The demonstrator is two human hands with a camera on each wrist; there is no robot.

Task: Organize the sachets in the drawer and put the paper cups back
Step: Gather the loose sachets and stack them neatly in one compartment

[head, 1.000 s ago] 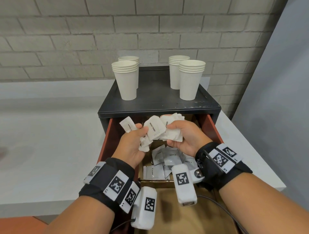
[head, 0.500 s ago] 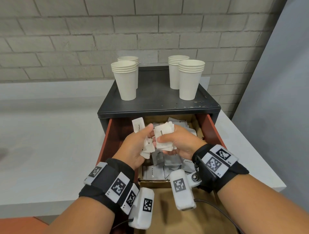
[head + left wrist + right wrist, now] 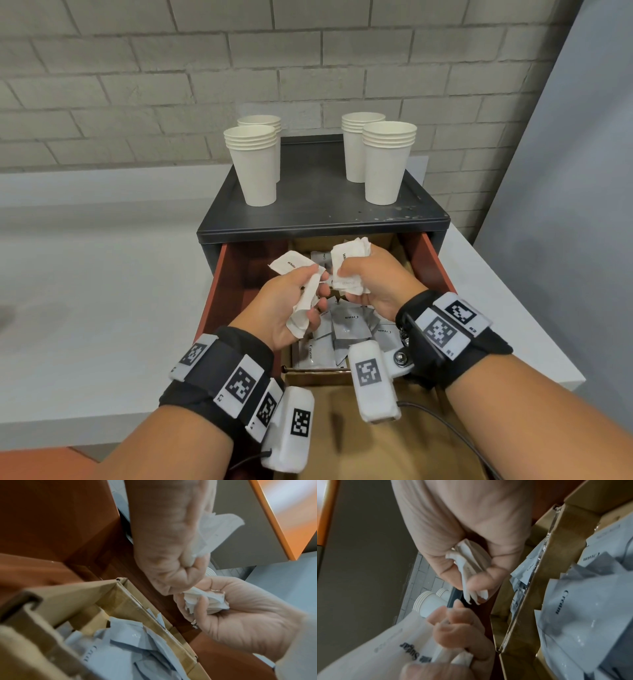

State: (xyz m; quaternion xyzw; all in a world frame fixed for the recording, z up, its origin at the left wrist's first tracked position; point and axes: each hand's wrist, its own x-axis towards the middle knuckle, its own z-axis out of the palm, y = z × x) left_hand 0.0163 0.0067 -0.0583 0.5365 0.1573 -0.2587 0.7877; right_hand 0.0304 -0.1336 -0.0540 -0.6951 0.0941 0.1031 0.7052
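My left hand (image 3: 313, 294) grips a few white sugar sachets (image 3: 291, 265) over the open drawer (image 3: 219, 291). Close beside it, my right hand (image 3: 346, 277) clutches a crumpled bunch of white sachets (image 3: 349, 253). In the left wrist view, the left hand (image 3: 188, 561) squeezes its sachets (image 3: 219, 531). The right wrist view shows the right hand (image 3: 477, 585) curled round its bunch (image 3: 467, 561). Grey cream sachets (image 3: 349, 325) lie loose in the near cardboard compartment. Stacks of paper cups (image 3: 255, 171) (image 3: 387, 164) stand on the black cabinet top (image 3: 315, 192).
Cardboard dividers (image 3: 154, 622) split the drawer; a farther compartment holds coffee sachets (image 3: 527, 568). A white counter (image 3: 85, 291) runs left and right of the cabinet. A brick wall (image 3: 171, 68) stands behind, and a grey panel (image 3: 565, 205) rises at the right.
Both hands have dropped slightly and drawn closer over the drawer. The one shared bunch of sachets is now split, some in each hand.
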